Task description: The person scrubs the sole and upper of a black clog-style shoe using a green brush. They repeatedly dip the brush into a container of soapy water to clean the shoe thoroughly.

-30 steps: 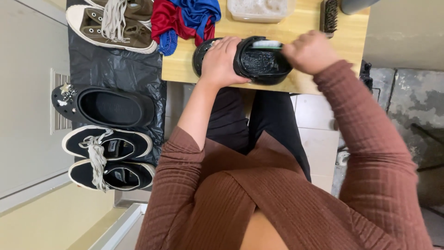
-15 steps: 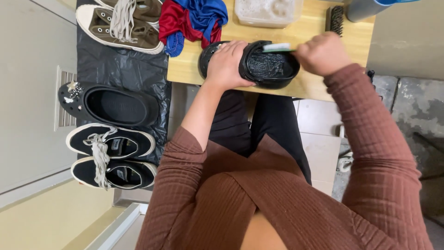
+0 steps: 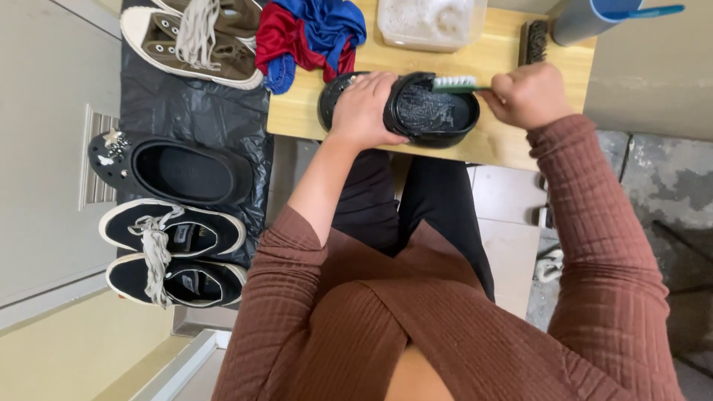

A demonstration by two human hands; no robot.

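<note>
Left hand (image 3: pixel 365 109) is clamping the black clog (image 3: pixel 416 111) flat on the wooden table (image 3: pixel 312 111), steadying it; right hand (image 3: pixel 526 95) is fisting a toothbrush (image 3: pixel 454 83), bristles angled into the sudsy footbed.

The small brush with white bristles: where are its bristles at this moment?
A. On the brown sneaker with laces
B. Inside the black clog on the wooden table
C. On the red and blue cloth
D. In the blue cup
B: the right hand holds the small brush with its bristles over the soapy insole of the black clog, which the left hand steadies on the wooden table.
</note>
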